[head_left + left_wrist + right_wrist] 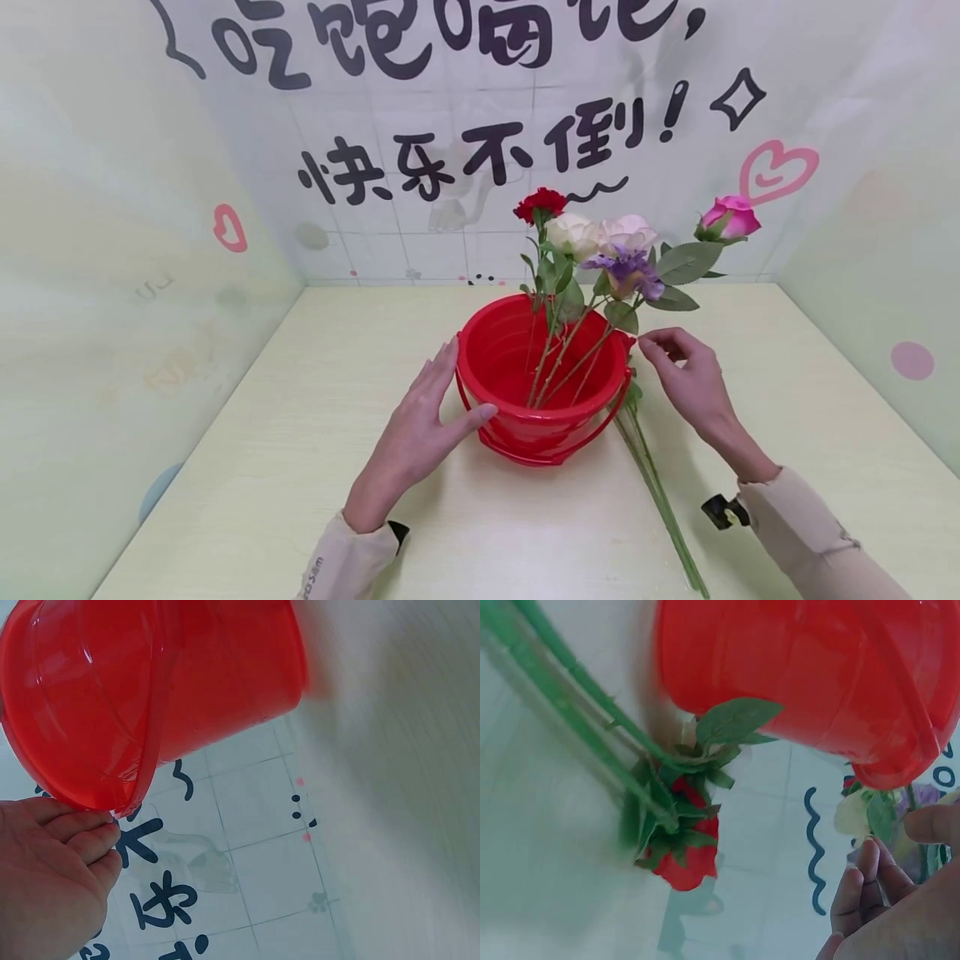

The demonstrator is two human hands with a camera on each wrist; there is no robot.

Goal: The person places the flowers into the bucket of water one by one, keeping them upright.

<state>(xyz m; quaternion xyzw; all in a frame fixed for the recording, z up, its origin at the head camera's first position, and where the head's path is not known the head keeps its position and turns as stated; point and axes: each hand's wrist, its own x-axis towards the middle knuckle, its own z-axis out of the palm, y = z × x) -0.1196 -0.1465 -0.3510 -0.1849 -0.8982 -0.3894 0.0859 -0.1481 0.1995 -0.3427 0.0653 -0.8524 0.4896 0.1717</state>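
Your left hand (420, 421) is spread pretty flat, fingers straight out against the left side of the round, glossy red plastic bucket (525, 429), thumb angled off by the front of the rim. It isn't wrapped round anything, just touching. Your right hand (693, 379) is up at the right side of the rim, fingers loosely bent with a gap between thumb and fingertips in the right wrist view, and I don't see anything in it. Can't tell if it's actually touching the rim.

The bucket sits upright on the pale, wood-look tabletop (330, 400), about midway between the left and right edges and set in from the far edge. Its thin red plastic handle (615, 412) hangs down around the front.

You've got flowers standing in there, stems leaning over: a ruffled deep red flower (542, 204) on the left, a round cream flower (572, 236) and a pale pink flower (628, 232) side by side, a frilly purple flower (624, 271) in front of those, and a bright magenta rosebud (733, 218) tipped way out toward the right edge.

Just right of the bucket, some long green stems (660, 496) lie on the tabletop, running toward the near side. Your right wrist view shows a leafy red flower (682, 859) at their far end, near the bucket's base.
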